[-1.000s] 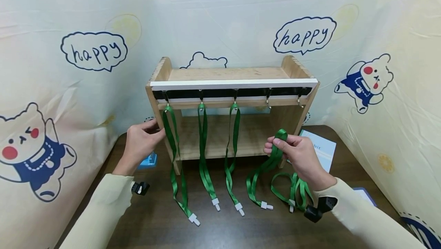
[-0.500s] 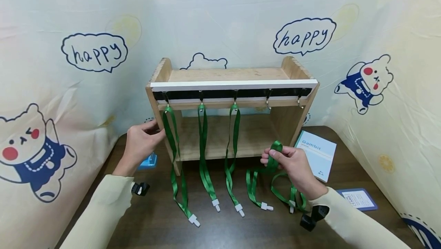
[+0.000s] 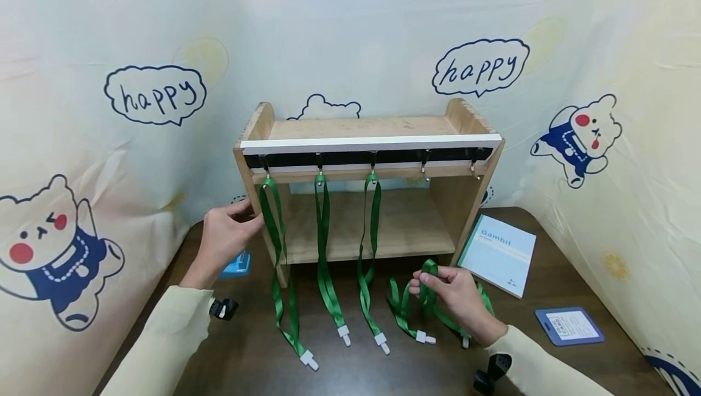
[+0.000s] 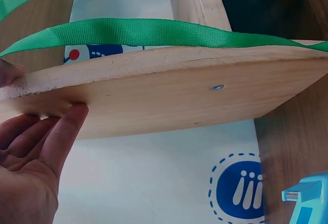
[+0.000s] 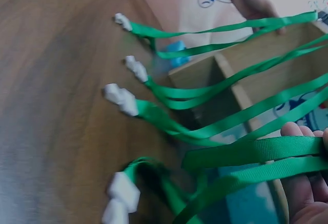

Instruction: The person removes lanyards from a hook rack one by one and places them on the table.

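Observation:
My left hand (image 3: 227, 241) grips the left side panel of a wooden shelf (image 3: 383, 225); in the left wrist view its fingertips (image 4: 77, 114) press the panel's outer face. Between thumb and fingers, my right hand (image 3: 457, 298) pinches the looped end of a green lanyard (image 3: 429, 286), low in front of the shelf's right half. Its white clip (image 3: 424, 337) lies on the table. Three green lanyards (image 3: 324, 250) hang from the left hooks, their clips reaching toward the table. Two hooks (image 3: 424, 168) on the right hold nothing. Another green lanyard (image 3: 485, 300) lies partly hidden behind my right hand.
A light blue "Gambit" book (image 3: 501, 256) lies right of the shelf, with a blue-framed card holder (image 3: 569, 326) nearer the front. A blue object (image 3: 237, 265), perhaps a tape dispenser, stands left. A printed cloth (image 3: 350, 37) surrounds the table.
My right hand has come down and slightly left, lowering the lanyard's looped end toward the table. The left hand keeps its hold on the panel. The head view has tilted up slightly.

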`<state>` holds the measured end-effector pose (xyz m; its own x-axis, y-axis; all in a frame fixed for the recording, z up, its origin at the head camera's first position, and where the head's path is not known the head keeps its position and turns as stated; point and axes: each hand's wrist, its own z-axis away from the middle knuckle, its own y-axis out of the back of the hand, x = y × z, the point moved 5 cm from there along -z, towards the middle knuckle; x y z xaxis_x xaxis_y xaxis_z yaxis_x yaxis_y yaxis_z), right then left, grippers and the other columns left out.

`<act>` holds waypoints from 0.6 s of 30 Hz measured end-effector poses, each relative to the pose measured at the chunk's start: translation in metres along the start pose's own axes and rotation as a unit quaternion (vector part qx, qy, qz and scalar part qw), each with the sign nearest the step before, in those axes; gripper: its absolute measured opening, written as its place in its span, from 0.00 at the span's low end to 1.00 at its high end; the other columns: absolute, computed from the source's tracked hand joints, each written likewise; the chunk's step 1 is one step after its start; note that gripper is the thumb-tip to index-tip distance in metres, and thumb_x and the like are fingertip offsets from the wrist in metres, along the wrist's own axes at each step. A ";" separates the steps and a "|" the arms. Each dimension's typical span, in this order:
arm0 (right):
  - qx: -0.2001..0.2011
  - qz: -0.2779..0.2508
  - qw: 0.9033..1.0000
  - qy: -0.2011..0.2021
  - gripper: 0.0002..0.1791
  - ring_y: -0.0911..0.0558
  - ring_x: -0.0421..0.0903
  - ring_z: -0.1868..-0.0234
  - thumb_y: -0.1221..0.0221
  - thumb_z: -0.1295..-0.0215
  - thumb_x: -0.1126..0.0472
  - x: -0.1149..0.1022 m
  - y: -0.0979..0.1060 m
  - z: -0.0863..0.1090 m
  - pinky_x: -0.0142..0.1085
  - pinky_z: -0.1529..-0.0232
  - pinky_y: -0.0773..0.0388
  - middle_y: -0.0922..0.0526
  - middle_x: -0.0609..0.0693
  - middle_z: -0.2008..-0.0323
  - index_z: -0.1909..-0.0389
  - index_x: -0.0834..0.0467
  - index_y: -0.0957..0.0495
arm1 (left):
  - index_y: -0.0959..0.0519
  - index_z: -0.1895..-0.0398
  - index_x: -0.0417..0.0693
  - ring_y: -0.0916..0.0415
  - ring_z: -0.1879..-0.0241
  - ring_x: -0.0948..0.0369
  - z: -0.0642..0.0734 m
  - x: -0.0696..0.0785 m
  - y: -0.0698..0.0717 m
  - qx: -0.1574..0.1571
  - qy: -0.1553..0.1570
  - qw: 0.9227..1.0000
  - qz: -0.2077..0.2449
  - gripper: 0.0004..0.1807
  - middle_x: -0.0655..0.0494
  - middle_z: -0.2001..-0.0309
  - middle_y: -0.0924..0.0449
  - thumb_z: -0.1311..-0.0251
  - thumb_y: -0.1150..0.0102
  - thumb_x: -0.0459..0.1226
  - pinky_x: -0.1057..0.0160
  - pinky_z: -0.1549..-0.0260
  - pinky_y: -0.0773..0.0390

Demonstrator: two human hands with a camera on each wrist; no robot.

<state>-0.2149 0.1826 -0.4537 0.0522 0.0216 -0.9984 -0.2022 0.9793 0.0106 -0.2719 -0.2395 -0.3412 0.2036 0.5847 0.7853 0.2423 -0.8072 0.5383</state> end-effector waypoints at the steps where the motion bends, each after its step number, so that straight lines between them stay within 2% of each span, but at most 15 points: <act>1: -0.003 -0.001 1.000 -0.005 0.27 0.09 0.46 0.57 0.38 0.29 0.56 0.005 0.000 0.000 0.41 0.48 0.15 0.13 0.67 0.52 0.44 0.78 0.23 | 0.20 0.37 0.48 0.16 0.53 0.57 0.000 0.000 0.000 0.001 -0.001 1.000 -0.001 0.34 0.45 0.47 0.13 0.39 0.35 0.59 0.79 0.63 0.19; 6: -0.016 0.007 1.000 -0.012 0.29 0.09 0.45 0.57 0.38 0.29 0.56 0.022 -0.002 0.001 0.40 0.48 0.15 0.16 0.73 0.48 0.43 0.79 0.25 | 0.20 0.37 0.48 0.19 0.58 0.72 0.001 -0.002 -0.001 0.003 -0.005 1.000 0.003 0.34 0.45 0.48 0.13 0.39 0.34 0.59 0.79 0.63 0.20; 9: -0.017 0.018 1.000 -0.011 0.29 0.09 0.45 0.57 0.39 0.28 0.56 0.029 -0.002 0.002 0.39 0.49 0.14 0.16 0.74 0.49 0.42 0.79 0.25 | 0.20 0.37 0.48 0.21 0.60 0.77 0.000 -0.003 -0.002 0.003 -0.008 1.000 0.006 0.34 0.45 0.48 0.13 0.39 0.35 0.59 0.79 0.63 0.20; 18: -0.008 0.019 0.999 -0.032 0.27 0.09 0.48 0.60 0.37 0.30 0.58 0.046 -0.001 0.000 0.37 0.53 0.13 0.13 0.70 0.55 0.43 0.79 0.24 | 0.19 0.38 0.50 0.20 0.60 0.75 0.000 -0.001 -0.001 0.007 -0.009 1.000 -0.005 0.33 0.46 0.49 0.12 0.39 0.35 0.60 0.78 0.64 0.20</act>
<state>-0.2124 0.1830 -0.4993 0.1056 0.0726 -0.9918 -0.2211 0.9741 0.0478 -0.2720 -0.2393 -0.3425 0.2180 0.5938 0.7745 0.2574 -0.8005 0.5412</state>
